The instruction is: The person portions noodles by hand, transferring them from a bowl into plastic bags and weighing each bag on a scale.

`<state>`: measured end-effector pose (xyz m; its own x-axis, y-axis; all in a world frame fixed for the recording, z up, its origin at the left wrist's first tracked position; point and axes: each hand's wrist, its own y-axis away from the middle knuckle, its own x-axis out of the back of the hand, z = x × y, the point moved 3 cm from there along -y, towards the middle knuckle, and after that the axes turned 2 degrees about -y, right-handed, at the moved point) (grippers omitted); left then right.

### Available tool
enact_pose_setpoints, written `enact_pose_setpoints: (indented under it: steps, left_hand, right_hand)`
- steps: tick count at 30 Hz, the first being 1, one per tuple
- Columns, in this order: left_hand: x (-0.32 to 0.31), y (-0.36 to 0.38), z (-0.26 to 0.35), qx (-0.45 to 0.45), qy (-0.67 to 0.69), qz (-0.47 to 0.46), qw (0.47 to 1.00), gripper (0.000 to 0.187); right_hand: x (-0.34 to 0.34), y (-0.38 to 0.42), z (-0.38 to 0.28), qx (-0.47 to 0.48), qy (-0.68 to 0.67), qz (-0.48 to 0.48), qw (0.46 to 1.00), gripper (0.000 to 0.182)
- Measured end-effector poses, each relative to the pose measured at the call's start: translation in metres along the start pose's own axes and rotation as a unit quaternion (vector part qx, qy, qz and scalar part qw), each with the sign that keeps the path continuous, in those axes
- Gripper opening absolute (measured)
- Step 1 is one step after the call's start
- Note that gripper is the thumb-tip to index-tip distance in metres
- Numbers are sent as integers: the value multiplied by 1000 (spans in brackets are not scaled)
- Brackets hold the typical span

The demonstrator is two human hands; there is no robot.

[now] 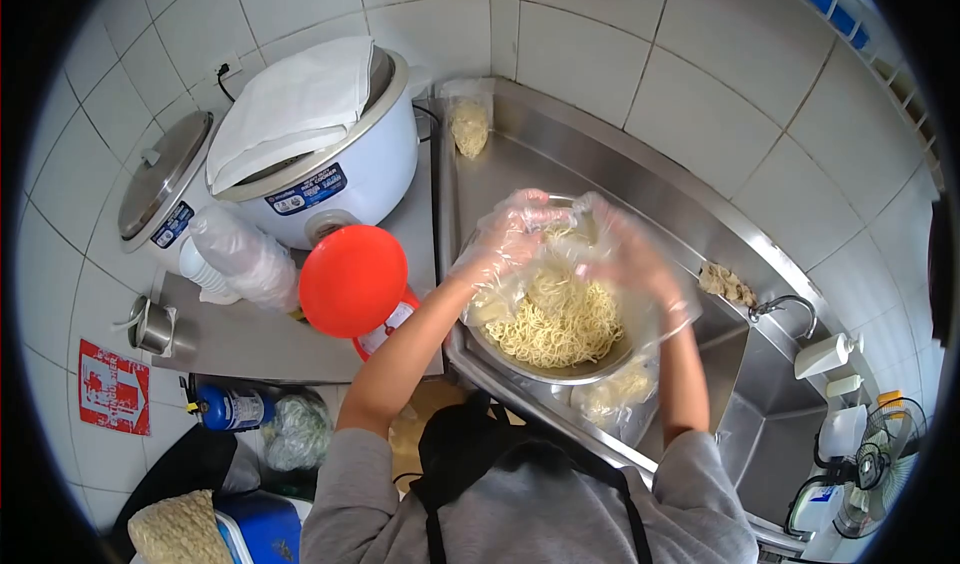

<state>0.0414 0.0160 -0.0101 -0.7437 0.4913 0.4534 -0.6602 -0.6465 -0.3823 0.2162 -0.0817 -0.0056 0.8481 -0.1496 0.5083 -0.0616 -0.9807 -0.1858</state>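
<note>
A large metal bowl (pixel 560 372) of pale yellow noodles (pixel 565 329) rests on the steel sink counter in front of me. Both my hands are over its far side in loose clear plastic gloves. My left hand (pixel 522 232) has its fingers curled round crumpled clear plastic, which looks like a bag (pixel 560 264) with noodles at its mouth. My right hand (pixel 632 254) is smeared by motion beside that bag, above the noodles. Against the bowl's near right side lies a clear bag of noodles (pixel 612 394).
Another noodle bag (pixel 468 129) sits in the counter's far left corner. To the left stand a big rice cooker (pixel 340 189), stacked plastic cups (pixel 240 254) and a red plastic bowl (pixel 353 282). At right are the sink basin (pixel 775 454), a faucet (pixel 785 306) and a small fan (pixel 880 454).
</note>
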Motion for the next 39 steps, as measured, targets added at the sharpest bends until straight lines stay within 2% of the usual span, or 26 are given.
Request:
enact_pose_setpoints:
  steps: [2,3,4,5,6,8,9,10,11,12,14,15,16,18,22,24,28,30,32,34,36,37,39]
  left_hand:
    - [-2,3,0,85,95,-33,991,37]
    - [-2,1,5,85,96,-35,991,37]
    - [-3,-1,9,76,-82,-102,988,38]
    - [-4,-3,10,62,-259,-165,950,39]
    - [-3,-5,11,61,-262,-164,949,39]
    - [-3,-6,8,130,-325,-218,911,45]
    - [1,-11,10,126,-326,-219,911,45]
    - [5,-15,12,120,-283,-252,918,47]
    - [5,-14,13,116,-237,-286,921,51]
    - [3,-12,11,116,-235,-288,921,51]
    - [3,-11,7,73,-78,-207,972,53]
    - [1,-10,3,55,-101,-137,984,55]
    - [0,-11,3,55,-99,-136,984,55]
    - [0,-16,3,102,21,-176,979,56]
    - [6,-21,9,134,-66,-186,971,59]
    - [9,-20,8,86,-80,-140,983,58]
    - [6,-21,-3,91,-5,-127,988,55]
    - [11,-20,10,147,57,-155,975,51]
    - [11,-21,6,142,85,-167,972,50]
    - [7,-24,-7,137,114,-179,968,49]
    - [5,-28,-20,138,68,-162,975,47]
    - [3,-28,-26,139,69,-162,975,47]
    - [8,-25,-13,165,45,-145,974,49]
  right_hand:
    - [-37,23,7,161,115,155,968,81]
    - [-49,27,17,159,115,156,968,81]
    - [-60,29,36,13,106,148,983,78]
    - [-66,31,49,-131,94,137,977,75]
    - [-58,26,49,-129,92,138,978,75]
    - [-25,12,50,-118,290,65,947,53]
    - [-3,9,41,-101,91,61,989,51]
    - [19,7,20,-80,-111,54,989,49]
    - [37,-2,-5,-59,-76,55,994,47]
    - [54,-11,-34,-36,-40,55,997,45]
    - [70,-19,-103,-18,-3,31,999,36]
    - [75,-27,-118,-18,-2,31,999,36]
    - [81,-34,-130,-16,41,52,998,34]
    - [88,-46,-153,-12,87,71,994,33]
    - [95,-66,-187,16,137,71,988,37]
    - [105,-72,-203,66,178,65,980,36]
    - [122,-86,-231,155,163,78,971,38]
    - [124,-87,-242,138,124,91,978,39]
    - [119,-78,-270,117,216,127,961,18]
    - [113,-70,-286,123,171,113,971,21]
    - [112,-69,-297,120,190,158,961,21]
    - [126,-82,-290,166,184,142,958,21]
    - [120,-73,-299,153,187,124,962,19]
